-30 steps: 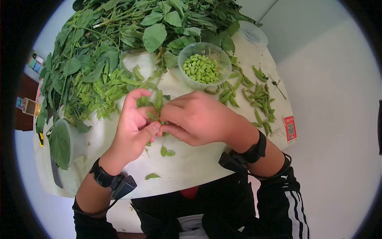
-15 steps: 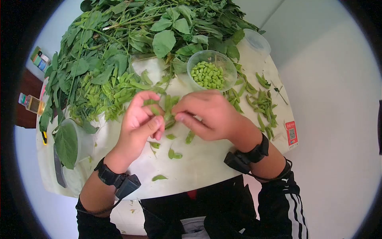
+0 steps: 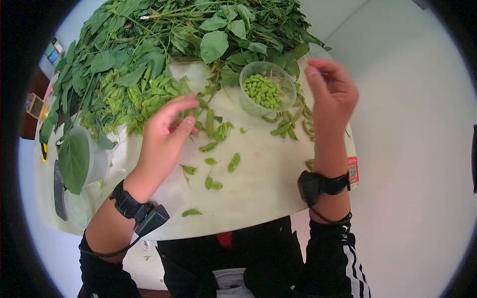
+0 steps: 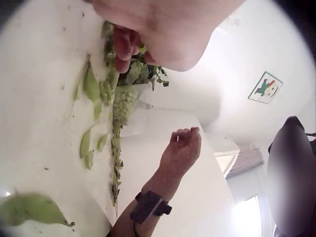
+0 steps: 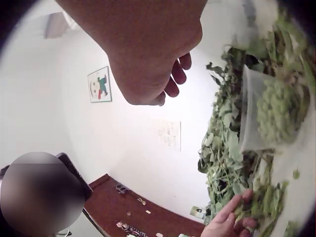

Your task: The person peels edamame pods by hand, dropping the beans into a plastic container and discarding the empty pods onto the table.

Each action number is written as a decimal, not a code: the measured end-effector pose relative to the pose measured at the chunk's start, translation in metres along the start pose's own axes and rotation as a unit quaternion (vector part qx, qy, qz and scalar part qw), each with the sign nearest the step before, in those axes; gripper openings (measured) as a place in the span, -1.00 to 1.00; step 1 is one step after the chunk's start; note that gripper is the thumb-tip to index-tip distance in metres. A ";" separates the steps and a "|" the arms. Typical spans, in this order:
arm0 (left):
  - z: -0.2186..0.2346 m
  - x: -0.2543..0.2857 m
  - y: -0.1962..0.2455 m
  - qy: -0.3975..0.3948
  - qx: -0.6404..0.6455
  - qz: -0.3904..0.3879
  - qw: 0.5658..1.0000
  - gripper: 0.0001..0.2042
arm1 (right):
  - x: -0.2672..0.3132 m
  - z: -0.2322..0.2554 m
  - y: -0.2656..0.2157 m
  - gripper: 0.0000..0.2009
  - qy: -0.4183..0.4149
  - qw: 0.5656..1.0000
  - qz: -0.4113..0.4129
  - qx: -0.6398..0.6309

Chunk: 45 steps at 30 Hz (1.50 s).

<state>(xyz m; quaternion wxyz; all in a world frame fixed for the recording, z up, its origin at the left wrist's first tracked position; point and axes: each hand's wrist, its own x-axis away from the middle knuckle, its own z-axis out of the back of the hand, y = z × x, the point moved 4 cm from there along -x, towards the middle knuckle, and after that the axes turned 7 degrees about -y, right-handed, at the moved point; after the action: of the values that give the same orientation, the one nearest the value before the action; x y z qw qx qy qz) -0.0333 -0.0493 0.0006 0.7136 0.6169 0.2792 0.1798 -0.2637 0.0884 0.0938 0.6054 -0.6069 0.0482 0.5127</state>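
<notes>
Blk sleeves point(image 3: 325, 246) (white stripes point(image 3: 352, 260) on R), blk wrist cams point(image 3: 153, 220), cables point(image 3: 133, 243)

My tally: two hands, left hand point(image 3: 168, 128) and right hand point(image 3: 336, 92); one bean bowl point(image 3: 251, 107); one leafy heap point(image 3: 214, 45); one red QR card point(image 3: 353, 171); one framed picture point(image 5: 100, 85). Shelled beans point(image 3: 260, 91), pods point(image 3: 234, 162): too many to count.

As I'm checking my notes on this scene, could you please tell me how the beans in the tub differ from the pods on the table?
The beans are small and rounded, whereas the pods are longer and flatter. The beans are heaped in the clear tub, whereas the pods lie on the table. Both are green.
</notes>
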 end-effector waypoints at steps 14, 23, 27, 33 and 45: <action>0.006 0.000 0.004 0.010 0.006 0.051 0.999 -0.67 | 0.064 0.008 0.010 -0.75 -0.417 0.839 0.013 0.349; 0.000 0.005 0.008 0.041 -0.013 -0.071 0.997 -0.74 | 0.053 0.007 -0.022 -0.84 -0.308 0.877 0.077 0.360; -0.010 0.010 0.017 -0.145 -0.010 -0.032 0.989 -0.85 | 0.049 -0.018 -0.051 -0.87 -0.330 0.913 0.002 0.239; -0.016 0.013 0.013 -0.184 0.211 0.055 0.958 -0.78 | 0.051 -0.086 -0.050 -0.82 -0.393 0.906 -0.005 0.159; -0.013 0.009 0.008 -0.122 0.121 0.041 0.984 -0.79 | 0.083 -0.103 -0.009 -0.69 -0.402 0.900 -0.117 -0.124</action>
<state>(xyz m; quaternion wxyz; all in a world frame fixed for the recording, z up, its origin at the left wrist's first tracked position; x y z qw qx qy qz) -0.0340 -0.0326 0.0059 0.6543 0.7271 0.1840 0.0967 -0.1608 0.0569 0.0165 0.5484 -0.4205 -0.3345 0.6407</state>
